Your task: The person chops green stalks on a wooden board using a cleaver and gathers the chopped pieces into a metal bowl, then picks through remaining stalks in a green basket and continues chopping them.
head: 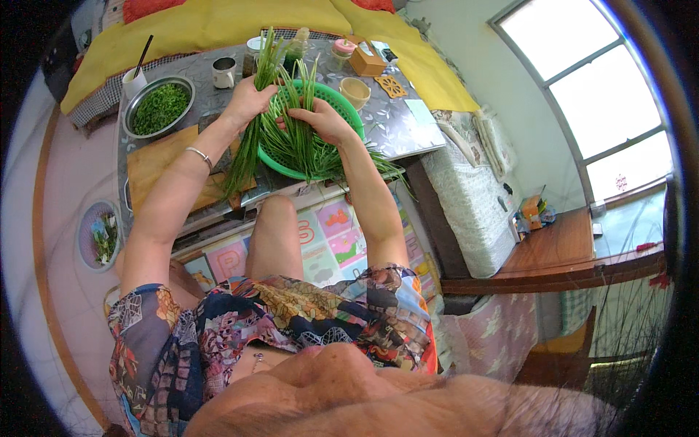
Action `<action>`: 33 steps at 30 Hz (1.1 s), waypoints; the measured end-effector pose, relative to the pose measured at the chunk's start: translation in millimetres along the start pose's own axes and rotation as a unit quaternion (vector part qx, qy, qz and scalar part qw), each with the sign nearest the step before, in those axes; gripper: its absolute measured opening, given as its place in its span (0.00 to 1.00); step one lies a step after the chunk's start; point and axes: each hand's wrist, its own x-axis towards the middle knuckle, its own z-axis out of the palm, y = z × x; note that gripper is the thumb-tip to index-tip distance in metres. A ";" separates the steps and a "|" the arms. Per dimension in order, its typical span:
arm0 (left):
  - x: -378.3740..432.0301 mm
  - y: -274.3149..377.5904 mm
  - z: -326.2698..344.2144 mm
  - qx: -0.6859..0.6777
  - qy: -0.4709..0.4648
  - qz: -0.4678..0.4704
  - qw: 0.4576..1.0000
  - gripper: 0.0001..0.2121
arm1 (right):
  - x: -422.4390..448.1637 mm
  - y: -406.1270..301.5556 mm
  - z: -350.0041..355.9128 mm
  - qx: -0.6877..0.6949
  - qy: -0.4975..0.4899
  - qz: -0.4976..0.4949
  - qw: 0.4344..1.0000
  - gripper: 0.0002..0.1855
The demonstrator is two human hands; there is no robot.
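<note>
A bunch of long green stalks, apparently chives (244,148), hangs from my left hand (251,100), its pale ends pointing up and its leaf tips reaching down over the cutting board. My right hand (319,119) grips a smaller bundle of the same stalks (299,134) above a green plastic colander (349,104). More stalks lie in the colander and spill over its right rim. To the left, a steel bowl (189,90) holds chopped greens (160,109). A wooden cutting board (158,166) lies below that bowl, partly hidden by my left forearm.
Behind the colander stand a metal mug (223,75), glass jars, a lidded pink cup (343,50) and a tissue box (366,61). A beige cup (355,94) sits close to its right rim. A waste basket (98,235) stands on the floor at left.
</note>
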 end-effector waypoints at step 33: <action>-6.5 -9.7 14.0 -0.097 -0.002 -0.018 0.995 0.09 | 19.0 19.8 26.0 -0.040 0.198 -0.153 0.967 0.16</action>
